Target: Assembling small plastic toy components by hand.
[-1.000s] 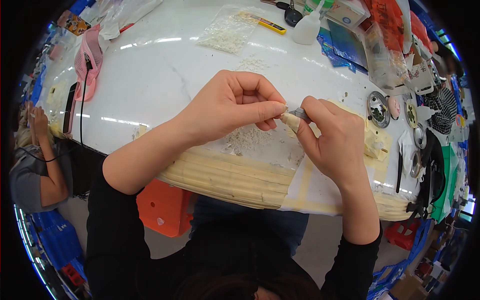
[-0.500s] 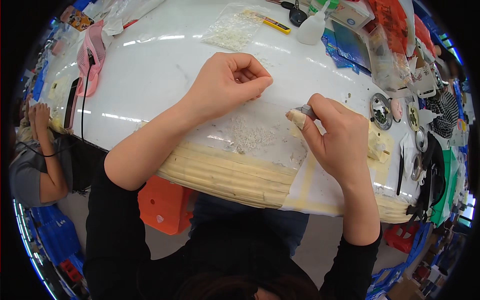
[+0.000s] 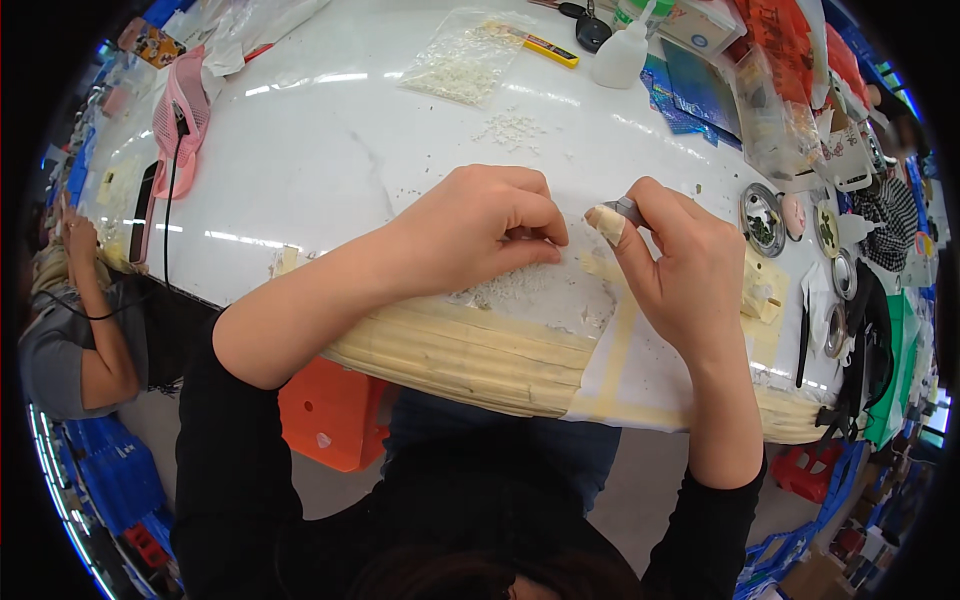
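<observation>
My left hand (image 3: 500, 225) is low over the white table (image 3: 300, 150), beside a scatter of tiny white pieces (image 3: 510, 290). Its thumb and fingertips are bent together; whatever lies between them is too small or hidden to tell. A short way to the right, my right hand (image 3: 685, 255) grips a small grey metal piece (image 3: 627, 209) between its thumb and curled index finger. Pale tape wraps the right thumb's tip. Farther back lies a second sprinkle of white bits (image 3: 508, 130). Yellowish tape strips (image 3: 460, 355) cover the table's front edge.
A clear bag of white bits (image 3: 455, 75), a yellow utility knife (image 3: 550, 50) and a white squeeze bottle (image 3: 622, 60) lie at the back. Round metal dishes (image 3: 763, 222) stand at right. A pink mesh pouch (image 3: 185, 110) is at left, near another person's arm (image 3: 95, 300).
My left hand has come down and slightly right, toward the near white pieces, uncovering the bits farther back. My right hand has shifted only slightly, still gripping the grey piece.
</observation>
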Tool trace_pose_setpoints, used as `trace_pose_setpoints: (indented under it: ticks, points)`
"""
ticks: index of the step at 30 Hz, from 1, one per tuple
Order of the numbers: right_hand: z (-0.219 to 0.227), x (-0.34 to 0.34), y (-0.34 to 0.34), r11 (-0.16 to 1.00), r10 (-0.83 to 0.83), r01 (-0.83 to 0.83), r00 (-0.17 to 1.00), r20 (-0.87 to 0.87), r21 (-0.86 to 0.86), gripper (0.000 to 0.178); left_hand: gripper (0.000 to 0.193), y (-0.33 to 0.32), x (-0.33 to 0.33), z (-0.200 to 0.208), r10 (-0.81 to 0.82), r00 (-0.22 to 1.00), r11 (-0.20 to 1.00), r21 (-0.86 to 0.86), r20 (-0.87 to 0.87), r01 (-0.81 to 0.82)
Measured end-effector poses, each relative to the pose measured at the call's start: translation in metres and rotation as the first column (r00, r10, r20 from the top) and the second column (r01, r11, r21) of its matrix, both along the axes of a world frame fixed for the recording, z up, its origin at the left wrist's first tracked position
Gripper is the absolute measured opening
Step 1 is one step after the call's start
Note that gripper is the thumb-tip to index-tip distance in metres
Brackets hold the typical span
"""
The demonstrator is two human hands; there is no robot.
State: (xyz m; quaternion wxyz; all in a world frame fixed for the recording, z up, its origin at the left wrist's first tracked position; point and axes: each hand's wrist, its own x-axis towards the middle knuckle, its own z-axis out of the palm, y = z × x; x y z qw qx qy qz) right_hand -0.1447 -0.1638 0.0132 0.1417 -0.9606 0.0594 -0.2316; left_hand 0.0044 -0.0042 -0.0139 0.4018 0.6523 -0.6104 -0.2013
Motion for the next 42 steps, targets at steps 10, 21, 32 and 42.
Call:
trace_pose_setpoints:
  ticks: [10,21,32,42]
  points:
    - [-0.003,0.000,-0.001,1.000,0.012,-0.012,1.000,-0.002,0.016,0.018,0.009,0.001,0.001,0.012,0.037,0.992,0.996,0.084,-0.118,-0.028]
    - [0.004,0.001,0.009,0.896,0.073,-0.062,0.997,-0.008,0.439,0.013,0.015,0.000,0.006,0.016,0.227,0.354,0.968,0.251,-0.907,0.020]
    - [0.003,0.000,0.015,0.826,0.054,-0.067,0.998,0.041,0.560,0.010,0.014,0.000,0.004,0.013,0.190,0.347,0.975,0.218,-0.918,0.044]
    - [-0.006,0.004,0.014,0.967,0.120,-0.171,0.960,0.252,0.188,0.027,0.014,-0.001,0.004,0.014,0.208,0.305,0.971,0.233,-0.929,0.049]
